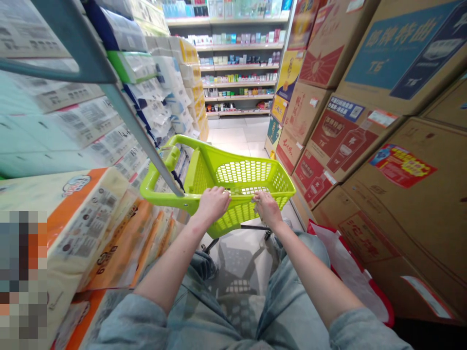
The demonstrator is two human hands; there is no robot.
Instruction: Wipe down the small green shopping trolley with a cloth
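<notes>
A lime-green plastic shopping cart [251, 218] stands sideways in front of my legs. Its meshed basket shows only its own walls and floor. The near rim is gripped by my left hand [214, 201], fingers curled over the edge close to the middle. Further right on the same rim, my right hand [268, 208] is closed with its fingers bent over the edge. A small pale patch shows by its fingertips, too small to make out. The cart's push handle [171, 158] is at its left end, and a long grey pole [140, 133] slants down to that end.
Stacked tissue packs [113, 233] crowd the left side. Cardboard cartons [408, 160] are piled along the right, with a red-edged white bag [350, 262] at their foot. Shelves of small goods [241, 63] close off the far end beyond the tiled floor [237, 130].
</notes>
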